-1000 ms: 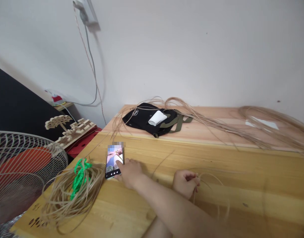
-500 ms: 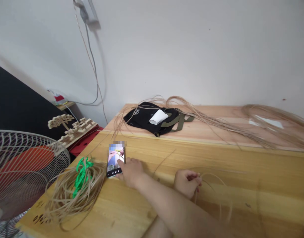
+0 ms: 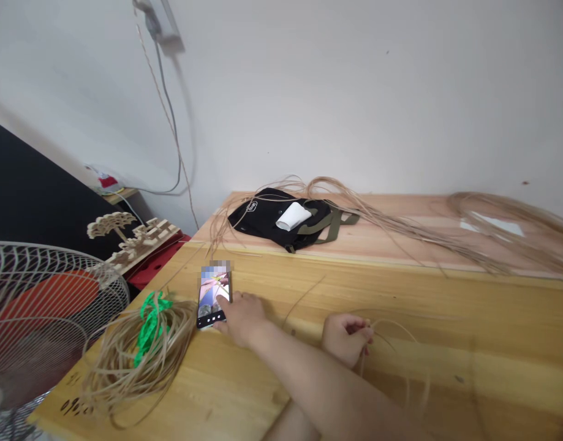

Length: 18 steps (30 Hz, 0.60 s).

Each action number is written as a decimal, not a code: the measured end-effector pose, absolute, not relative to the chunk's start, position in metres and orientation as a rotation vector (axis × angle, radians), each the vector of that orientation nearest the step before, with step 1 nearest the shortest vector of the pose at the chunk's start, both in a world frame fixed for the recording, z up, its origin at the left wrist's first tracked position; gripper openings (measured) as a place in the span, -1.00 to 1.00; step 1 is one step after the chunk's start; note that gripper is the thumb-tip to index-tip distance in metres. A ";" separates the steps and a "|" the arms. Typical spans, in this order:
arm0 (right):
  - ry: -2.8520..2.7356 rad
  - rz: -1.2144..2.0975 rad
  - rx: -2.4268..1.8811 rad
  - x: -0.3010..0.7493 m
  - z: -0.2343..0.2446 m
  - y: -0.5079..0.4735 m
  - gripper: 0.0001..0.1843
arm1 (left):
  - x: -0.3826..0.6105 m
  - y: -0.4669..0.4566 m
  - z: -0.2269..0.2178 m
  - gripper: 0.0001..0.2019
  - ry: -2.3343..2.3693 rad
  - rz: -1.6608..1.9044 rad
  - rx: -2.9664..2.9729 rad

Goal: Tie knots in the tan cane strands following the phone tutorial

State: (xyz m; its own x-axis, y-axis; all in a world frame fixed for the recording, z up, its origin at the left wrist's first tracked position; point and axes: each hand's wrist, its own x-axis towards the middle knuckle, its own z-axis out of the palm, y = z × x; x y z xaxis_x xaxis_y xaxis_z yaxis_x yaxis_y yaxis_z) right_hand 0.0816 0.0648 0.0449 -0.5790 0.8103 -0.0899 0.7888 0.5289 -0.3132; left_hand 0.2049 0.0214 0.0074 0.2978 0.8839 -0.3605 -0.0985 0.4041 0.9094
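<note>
My right arm crosses over my left. At the left, my right hand [image 3: 244, 315] rests by a smartphone [image 3: 209, 295] lying face up. One finger touches its lit screen, which shows a picture of hands, and the thumb is at its lower edge. Toward the middle of the table, my left hand [image 3: 345, 338] is closed in a pinch on thin tan cane strips [image 3: 403, 329]. Their loose ends curve out to the right and down, faint and blurred. A coil of cane [image 3: 171, 361], tied with a green band [image 3: 147, 331], lies left of the phone.
A black bag [image 3: 265, 217] with a white paper roll [image 3: 293, 216] lies against the wall. Long cane bundles [image 3: 414, 229] stretch along the back right. Left of the wooden table [image 3: 244, 392] stand a fan [image 3: 56, 306] and a wooden model [image 3: 143, 242].
The picture on the phone screen has changed slightly. Both hands stay where they were, and the view has shifted only a little.
</note>
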 end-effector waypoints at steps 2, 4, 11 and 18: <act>-2.686 0.505 -1.408 0.082 0.046 0.065 -0.51 | 0.205 0.021 0.008 -0.90 1.057 0.793 0.930; -2.683 0.509 -1.407 0.082 0.047 0.064 -0.53 | 0.204 0.021 0.008 -0.90 1.051 0.790 0.937; -2.656 0.510 -1.405 0.082 0.043 0.065 -0.45 | 0.204 0.022 0.004 -0.91 1.046 0.800 0.974; -2.550 0.470 -1.496 0.098 0.074 0.045 -0.48 | 0.200 0.020 0.009 -0.82 1.040 0.793 1.085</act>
